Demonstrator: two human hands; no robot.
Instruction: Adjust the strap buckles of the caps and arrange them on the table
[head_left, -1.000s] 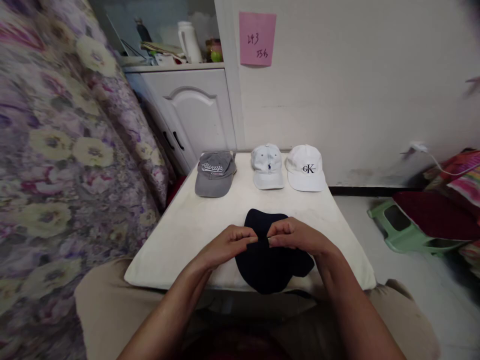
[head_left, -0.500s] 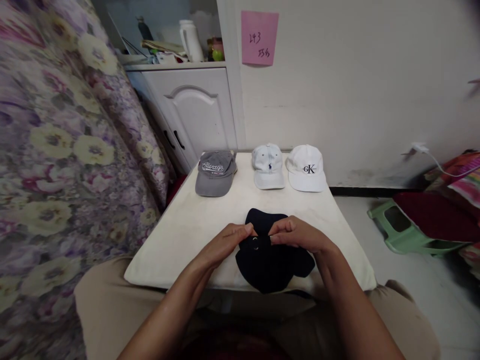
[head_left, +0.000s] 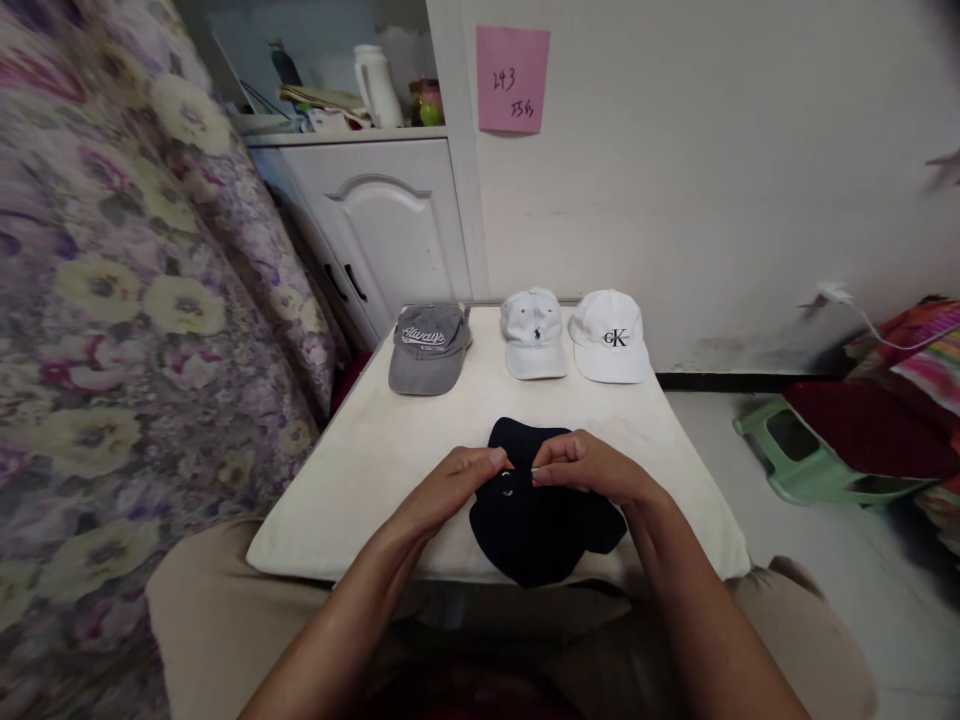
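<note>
A black cap [head_left: 532,535] lies at the near edge of the table, with small shiny metal pieces showing beside my left fingertips. My left hand [head_left: 465,475] pinches the cap's fabric between thumb and fingers. From the other side, my right hand [head_left: 589,465] pinches the same cap, its fingertips a short gap from the left ones. What exactly lies between the fingers is too dark to make out. Farther back sit a grey cap [head_left: 429,348] with white lettering, a pale blue cap [head_left: 534,333] with a small dark emblem, and a white cap [head_left: 610,336] with black letters.
The three other caps stand along the back of the cream-covered table [head_left: 390,490]. Behind are a white cabinet [head_left: 386,220] and a wall bearing a pink note [head_left: 513,80]. A flowered curtain [head_left: 150,350] hangs at left; a green stool [head_left: 780,455] stands at right.
My right fingertips have moved very slightly left, closer to the left hand. The view has shifted a little. Both hands still pinch the black cap.
</note>
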